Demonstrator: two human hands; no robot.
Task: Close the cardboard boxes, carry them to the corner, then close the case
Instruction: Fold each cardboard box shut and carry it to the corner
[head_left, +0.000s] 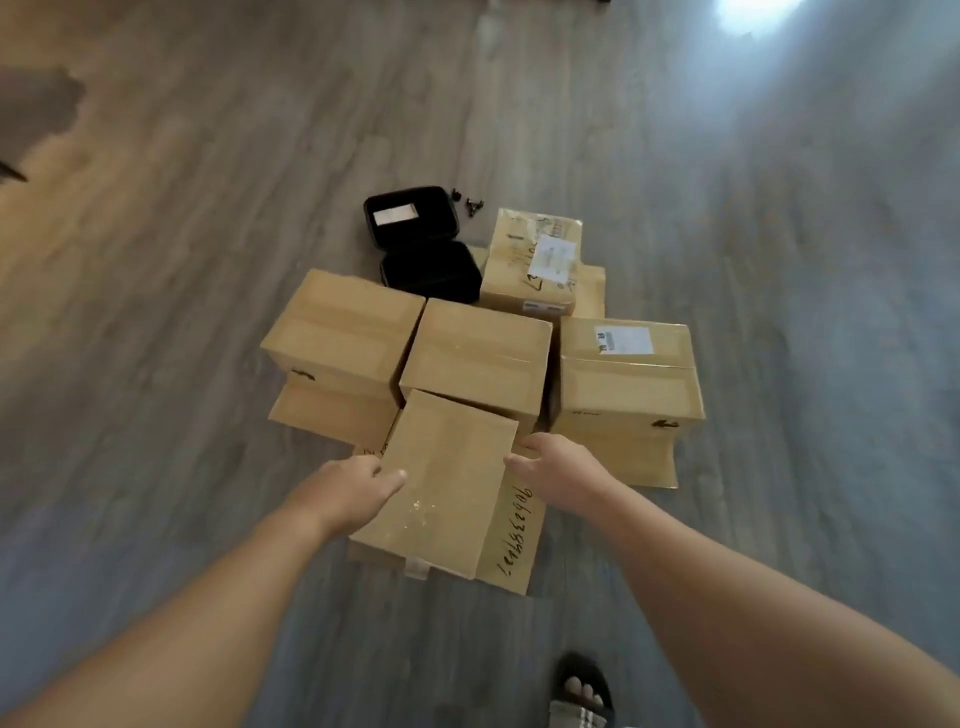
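Several brown cardboard boxes sit grouped on the wood floor. The nearest box has handwritten digits on its right side. My left hand grips its left edge, thumb lying on the top. My right hand holds its right upper edge with the fingers curled over the side. Behind it stand a left box, a middle box, a right box with a white label, and a far box with a label. A black case lies open behind the boxes.
Small black parts lie on the floor beside the case. My foot in a black sandal is at the bottom edge. A dark shadow patch marks the floor at far left; glare at top right.
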